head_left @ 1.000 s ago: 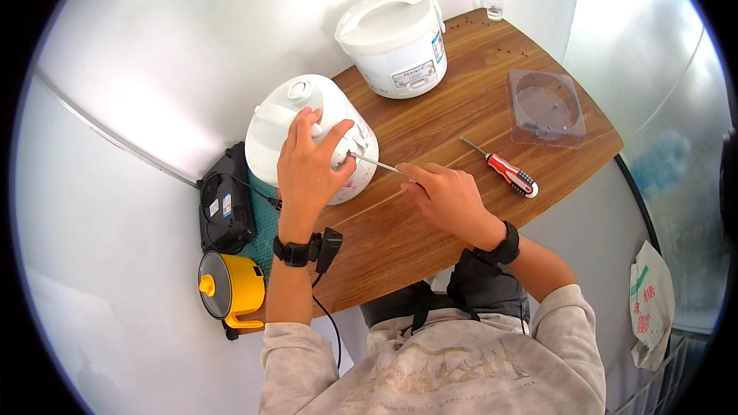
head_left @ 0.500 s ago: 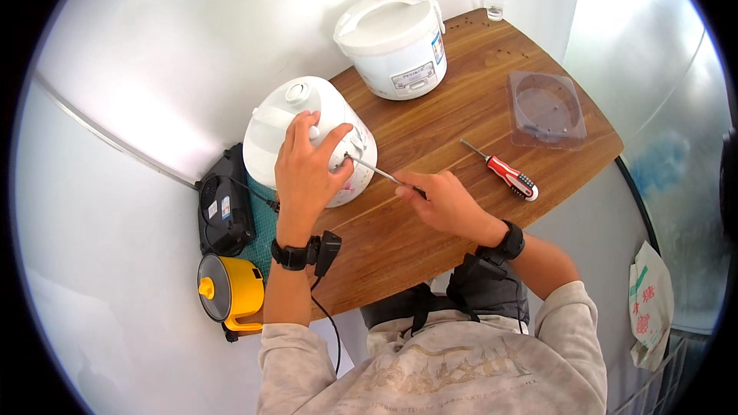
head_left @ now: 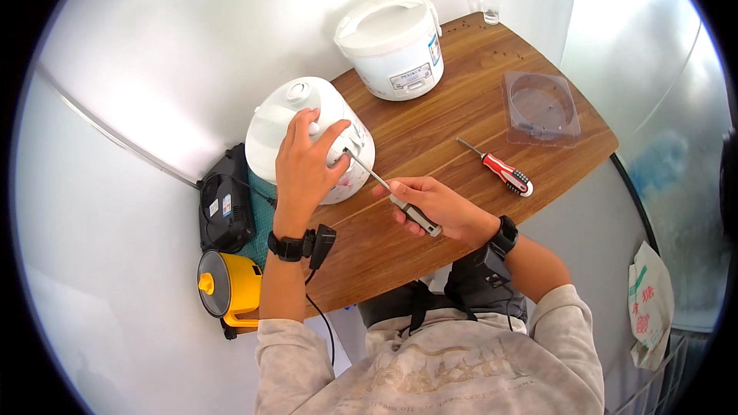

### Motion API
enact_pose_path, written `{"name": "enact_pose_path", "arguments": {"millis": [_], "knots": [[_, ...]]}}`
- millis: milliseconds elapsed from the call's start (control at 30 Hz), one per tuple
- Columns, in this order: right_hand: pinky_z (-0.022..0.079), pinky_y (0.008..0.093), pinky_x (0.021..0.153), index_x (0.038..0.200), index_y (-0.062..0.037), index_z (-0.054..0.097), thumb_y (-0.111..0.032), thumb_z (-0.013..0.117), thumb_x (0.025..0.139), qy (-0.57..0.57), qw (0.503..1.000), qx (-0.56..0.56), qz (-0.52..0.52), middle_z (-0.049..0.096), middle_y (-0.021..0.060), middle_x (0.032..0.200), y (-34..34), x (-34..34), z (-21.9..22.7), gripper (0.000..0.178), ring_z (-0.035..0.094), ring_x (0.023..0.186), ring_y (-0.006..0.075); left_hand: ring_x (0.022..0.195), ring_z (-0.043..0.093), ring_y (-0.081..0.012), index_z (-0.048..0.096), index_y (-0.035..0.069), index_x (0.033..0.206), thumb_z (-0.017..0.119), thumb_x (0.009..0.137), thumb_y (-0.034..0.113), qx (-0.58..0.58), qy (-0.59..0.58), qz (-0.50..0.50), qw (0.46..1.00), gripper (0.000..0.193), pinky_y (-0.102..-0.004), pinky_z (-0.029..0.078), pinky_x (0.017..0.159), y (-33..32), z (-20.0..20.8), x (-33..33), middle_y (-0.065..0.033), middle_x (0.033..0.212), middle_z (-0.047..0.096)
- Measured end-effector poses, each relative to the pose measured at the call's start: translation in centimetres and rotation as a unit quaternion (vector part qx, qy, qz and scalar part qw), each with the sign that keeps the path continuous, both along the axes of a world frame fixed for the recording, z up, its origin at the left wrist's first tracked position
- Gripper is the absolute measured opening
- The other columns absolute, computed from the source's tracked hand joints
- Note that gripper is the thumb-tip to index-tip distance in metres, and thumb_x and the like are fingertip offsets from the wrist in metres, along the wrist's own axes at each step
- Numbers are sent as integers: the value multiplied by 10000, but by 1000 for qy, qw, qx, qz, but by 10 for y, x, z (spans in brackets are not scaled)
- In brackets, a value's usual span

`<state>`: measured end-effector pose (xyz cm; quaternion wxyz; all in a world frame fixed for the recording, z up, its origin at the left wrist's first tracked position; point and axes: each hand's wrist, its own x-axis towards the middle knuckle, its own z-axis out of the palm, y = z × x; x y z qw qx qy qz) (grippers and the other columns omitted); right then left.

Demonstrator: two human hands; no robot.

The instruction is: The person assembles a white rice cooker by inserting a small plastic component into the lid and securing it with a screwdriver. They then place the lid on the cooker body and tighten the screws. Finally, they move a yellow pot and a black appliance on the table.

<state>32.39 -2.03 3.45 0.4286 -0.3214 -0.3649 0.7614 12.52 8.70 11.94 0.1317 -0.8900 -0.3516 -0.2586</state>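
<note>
A white rice cooker (head_left: pixel 265 134) lies tipped at the left of the table, with a small round fitting on its top. Against its side rests my left hand (head_left: pixel 305 161), fingers spread, thumb and forefinger on either side of a small opening. My right hand (head_left: pixel 434 206) closes round a screwdriver (head_left: pixel 415 215) with a grey and black handle. Its long metal shaft reaches up-left to that opening between my left thumb and forefinger; the exact contact of the tip is too small to make out.
A second white rice cooker (head_left: pixel 392 50) stands at the back. A red-and-white screwdriver (head_left: pixel 506 174) and a clear plastic tray (head_left: pixel 542 107) lie to the right. A small glass (head_left: pixel 490 12) is at the far corner. A black appliance (head_left: pixel 226 200) and a yellow pot (head_left: pixel 244 284) sit at the left.
My right hand has turned and shifted its hold on the screwdriver, so more of the handle shows. My left hand stays on the cooker.
</note>
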Motion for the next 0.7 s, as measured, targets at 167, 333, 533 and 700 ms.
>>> {"name": "enact_pose_path", "arguments": {"millis": [167, 333, 533, 700], "knots": [[461, 253, 526, 1266, -33, 622, -316, 509, 1088, -185, 975, 101, -74, 596, 15, 733, -13, 7, -9, 352, 551, 582, 78, 1301, 534, -347, 727, 218, 1210, 818, 780, 189, -29, 10, -19, 999, 440, -436, 515, 1011, 5, 1, -10, -142, 1338, 554], [503, 419, 592, 1077, -20, 635, -260, 586, 1029, -395, 862, 259, -184, 670, 151, 787, -21, 22, -39, 249, 654, 651, 321, 1406, 452, -360, 687, 207, 1291, 812, 825, 221, -97, 32, -28, 994, 483, -439, 469, 1092, 8, 9, -20, -141, 1462, 505], [528, 473, 621, 1029, -53, 590, -243, 623, 987, -594, 685, 310, -288, 667, 139, 845, -29, 32, -71, 198, 681, 754, 375, 1477, 348, -395, 590, 207, 1414, 821, 817, 291, -9, 86, 35, 996, 646, -487, 431, 1128, 0, 20, -18, -119, 1526, 460], [538, 449, 613, 1056, -81, 594, -237, 641, 971, -643, 636, 291, -312, 642, 114, 866, -30, 34, -82, 184, 678, 728, 351, 1477, 335, -417, 625, 197, 1366, 827, 807, 329, -85, 83, 25, 993, 609, -508, 408, 1144, 6, 22, -25, -134, 1522, 467]]}}
